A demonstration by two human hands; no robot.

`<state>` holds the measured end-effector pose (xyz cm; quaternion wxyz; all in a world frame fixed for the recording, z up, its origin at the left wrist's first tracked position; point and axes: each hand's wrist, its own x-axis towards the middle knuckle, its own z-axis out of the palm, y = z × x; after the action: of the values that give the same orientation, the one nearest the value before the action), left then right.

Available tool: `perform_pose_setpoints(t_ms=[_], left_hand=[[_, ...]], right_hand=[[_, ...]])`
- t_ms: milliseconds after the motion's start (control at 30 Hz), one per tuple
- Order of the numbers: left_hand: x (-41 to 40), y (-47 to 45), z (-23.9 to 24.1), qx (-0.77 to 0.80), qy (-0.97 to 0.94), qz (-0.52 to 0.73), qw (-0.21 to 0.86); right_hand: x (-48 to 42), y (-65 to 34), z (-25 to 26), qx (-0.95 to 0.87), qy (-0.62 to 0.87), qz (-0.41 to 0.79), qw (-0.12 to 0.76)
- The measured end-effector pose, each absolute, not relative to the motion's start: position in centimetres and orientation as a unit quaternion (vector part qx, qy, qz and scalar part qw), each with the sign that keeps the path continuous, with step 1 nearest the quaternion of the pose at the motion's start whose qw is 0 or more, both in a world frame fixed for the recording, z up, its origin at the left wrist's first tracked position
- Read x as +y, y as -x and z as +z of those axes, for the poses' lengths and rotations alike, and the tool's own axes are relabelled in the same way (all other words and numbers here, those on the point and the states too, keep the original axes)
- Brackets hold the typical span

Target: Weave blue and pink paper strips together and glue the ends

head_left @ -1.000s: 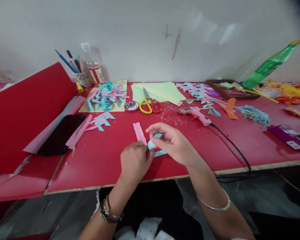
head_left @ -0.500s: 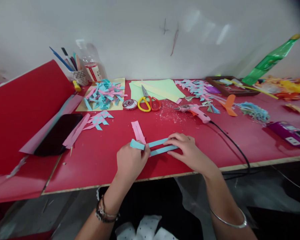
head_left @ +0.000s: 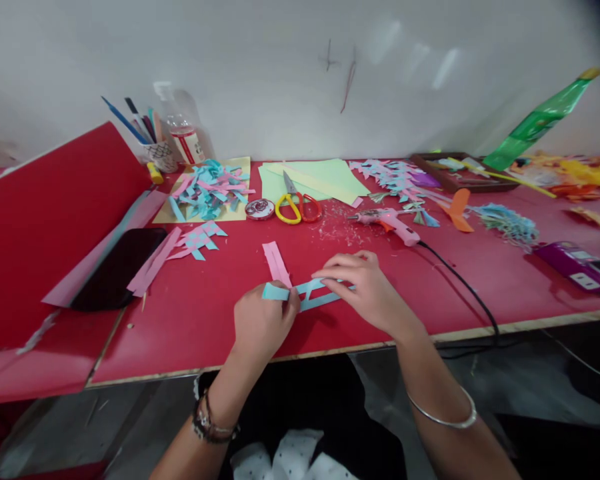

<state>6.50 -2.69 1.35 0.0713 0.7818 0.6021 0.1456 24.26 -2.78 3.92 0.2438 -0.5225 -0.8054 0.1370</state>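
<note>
- My left hand (head_left: 263, 320) is curling palm-down into a loose fist, thumb and fingers pinching flat, light-blue paper strips (head_left: 320, 301); one short end is jutting out above the knuckles.
- The strips are running rightward between my hands, low over the glossy red tabletop (head_left: 195, 333).
- My right hand (head_left: 363, 287) is arching over their far portion, fingers bent and pointing left, forearm slanting in from the lower right; I cannot tell whether its fingertips are gripping.
- A creased pink paper strip (head_left: 277, 263) is lying just beyond my left hand.
</note>
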Motion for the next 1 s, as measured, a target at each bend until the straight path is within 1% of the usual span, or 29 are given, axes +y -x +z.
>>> perform_pose_setpoints(t_ms=[333,533,667,767,833,900,1000], left_hand=[[-2.7,-6.4,1.5,0.59,-0.788,0.152,0.091],[-2.7,-6.3,1.3,0.585,-0.792,0.155,0.075],[-2.6,-6.3,1.2,0.587,-0.793,0.15,0.064],[-2.6,-6.3,1.1,0.594,-0.789,0.15,0.055],[-2.6,-6.3,1.1,0.595,-0.787,0.152,0.061],[-2.6,-6.3,1.1,0.595,-0.786,0.154,0.067],[-2.7,-6.3,1.1,0.593,-0.787,0.156,0.068]], right_hand=[[-1.8,-20.6,3.0,-0.756,0.504,0.253,0.332],[-1.7,-20.4,2.9,-0.766,0.487,0.262,0.329],[-1.6,-20.2,2.9,-0.767,0.453,0.289,0.35],[-1.6,-20.6,2.9,-0.777,0.431,0.307,0.341],[-1.6,-21.4,2.9,-0.782,0.45,0.284,0.325],[-1.7,-22.6,2.8,-0.781,0.499,0.224,0.3],[-2.0,-24.4,2.1,-0.776,0.566,0.14,0.239]])
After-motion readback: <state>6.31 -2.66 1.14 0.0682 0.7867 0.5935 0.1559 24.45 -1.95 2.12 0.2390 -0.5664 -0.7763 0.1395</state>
